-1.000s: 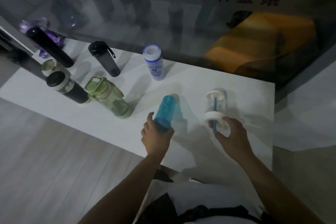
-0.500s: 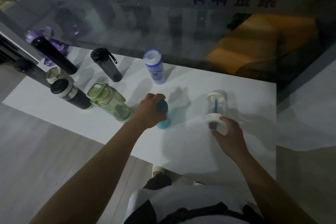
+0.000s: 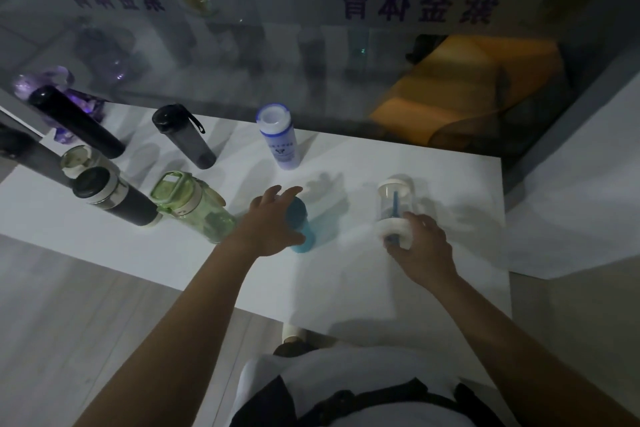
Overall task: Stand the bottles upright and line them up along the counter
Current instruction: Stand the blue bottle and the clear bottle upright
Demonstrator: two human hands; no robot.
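A white counter [image 3: 346, 281] holds many bottles. The left hand [image 3: 268, 229] rests on the side and top of a blue bottle [image 3: 300, 229] that stands near the middle of the counter. Its fingers [image 3: 282, 192] are spread out and reach past the bottle's top, so they are loose and not squeezing it. The right hand [image 3: 420, 246] holds the white lid end of a clear bottle [image 3: 394, 210] with a blue straw inside. Its fingers are curled around that end, and the bottle stands to the right of the blue one, well apart from it.

Farther back stands a white and purple bottle [image 3: 278, 135]. To the left are a green bottle [image 3: 190, 206], a black bottle with a white ring [image 3: 114, 198], a dark grey bottle with a strap [image 3: 185, 137], a tall black bottle [image 3: 74, 121], and a purple bottle [image 3: 52, 81] behind it. They all look tilted in this wide view, and I cannot tell if each one stands straight.
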